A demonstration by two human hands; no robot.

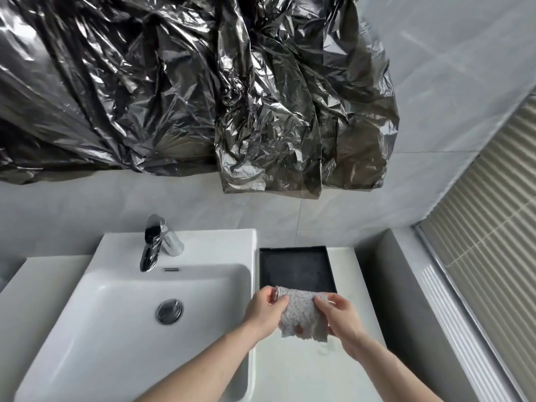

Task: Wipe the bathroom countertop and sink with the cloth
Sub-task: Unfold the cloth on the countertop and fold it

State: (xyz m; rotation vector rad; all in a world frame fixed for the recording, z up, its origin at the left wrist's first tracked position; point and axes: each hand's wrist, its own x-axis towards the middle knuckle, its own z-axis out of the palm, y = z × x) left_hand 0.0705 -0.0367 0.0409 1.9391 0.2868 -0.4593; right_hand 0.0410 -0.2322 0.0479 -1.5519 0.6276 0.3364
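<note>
A small white cloth with a dotted pattern [301,314] hangs stretched between both my hands, above the white countertop [290,369] just right of the sink. My left hand [265,310] pinches its left edge between thumb and fingers. My right hand [340,319] pinches its right edge the same way. The white rectangular sink [121,329] lies to the left, with a chrome drain plug [169,311] in its basin and a chrome faucet [156,242] at its back edge.
A black square tray [297,268] sits on the countertop right behind the cloth. Crumpled dark plastic sheeting [188,91] covers the wall above. A window with slatted blinds [490,227] and its grey sill run along the right.
</note>
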